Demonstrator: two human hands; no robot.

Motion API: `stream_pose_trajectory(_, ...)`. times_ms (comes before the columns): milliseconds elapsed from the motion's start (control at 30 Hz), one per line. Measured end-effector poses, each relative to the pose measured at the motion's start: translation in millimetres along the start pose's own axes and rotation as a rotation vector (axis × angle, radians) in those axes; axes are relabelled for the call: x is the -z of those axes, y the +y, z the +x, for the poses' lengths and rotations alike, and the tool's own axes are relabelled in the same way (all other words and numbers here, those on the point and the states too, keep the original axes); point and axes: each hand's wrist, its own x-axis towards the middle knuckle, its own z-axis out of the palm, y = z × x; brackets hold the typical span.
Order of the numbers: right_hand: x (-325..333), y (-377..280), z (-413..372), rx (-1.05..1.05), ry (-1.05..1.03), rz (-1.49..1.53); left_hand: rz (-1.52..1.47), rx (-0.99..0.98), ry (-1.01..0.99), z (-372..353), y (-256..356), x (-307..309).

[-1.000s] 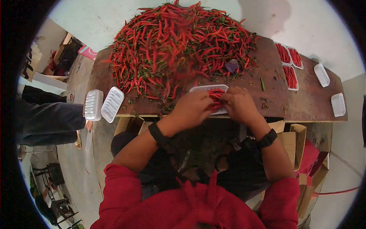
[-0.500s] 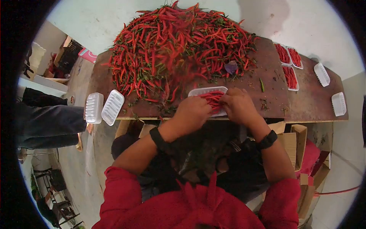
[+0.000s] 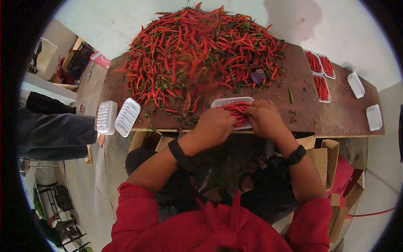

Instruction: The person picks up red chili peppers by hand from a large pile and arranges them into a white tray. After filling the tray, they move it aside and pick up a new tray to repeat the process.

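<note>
Potentially Unstable: Open Tray at the Bench Edge

The white tray (image 3: 219,102) sits at the front edge of the bench (image 3: 303,90), with slim red chillies (image 3: 236,109) lying inside. The left hand (image 3: 214,126) is curled over the tray's left part, fingers bent inward to the chillies. The right hand (image 3: 266,119) reaches in from the right, fingers bent toward its thumb at the chillies. Whether either hand pinches a stalk or only presses cannot be told, as the knuckles hide the fingertips.

Risk 1: tray slip. Cause: uneven pressure from the two hands on a seemingly light tray close to the edge. It could slide or tip toward the lap.

Risk 2: spillage. Cause: inward squeezing could lift curved chillies over the low rim.

Risk 3: mixing. Cause: the large pile (image 3: 168,63), which contains green stalks, lies just behind the tray. A slump could carry loose pieces into it. Crumbs of debris (image 3: 294,117) lie to the right, where a sleeve or palm could pick them up.

Risk 4: fall of a container. Cause: the ribbed white container (image 3: 127,117) lies near the bench's front edge at the left, and a stray elbow could dislodge it.
</note>
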Motion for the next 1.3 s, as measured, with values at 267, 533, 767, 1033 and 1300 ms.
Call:
stream_pose_trajectory(267, -1, -4, 2, -0.051, 0.031, -0.015, -0.076, 0.073, 0.044, 3, 8, 8)
stream_pose_trajectory(533, -1, -9, 3, -0.073, 0.021, -0.006, -0.019, 0.044, 0.002, 1, 0, 1)
stream_pose_trajectory(767, 6, -8, 3, -0.072, 0.016, 0.005, 0.063, 0.166, 0.145, -1, -38, 33)
stream_pose_trajectory(1033, 0, -9, 3, -0.034, 0.056, -0.046, 0.227, 0.459, 0.057, -31, -56, 43)
stream_pose_trajectory(1300, 10, -35, 4, 0.012, 0.112, 0.116, 0.045, 0.514, 0.055, -38, -54, 57)
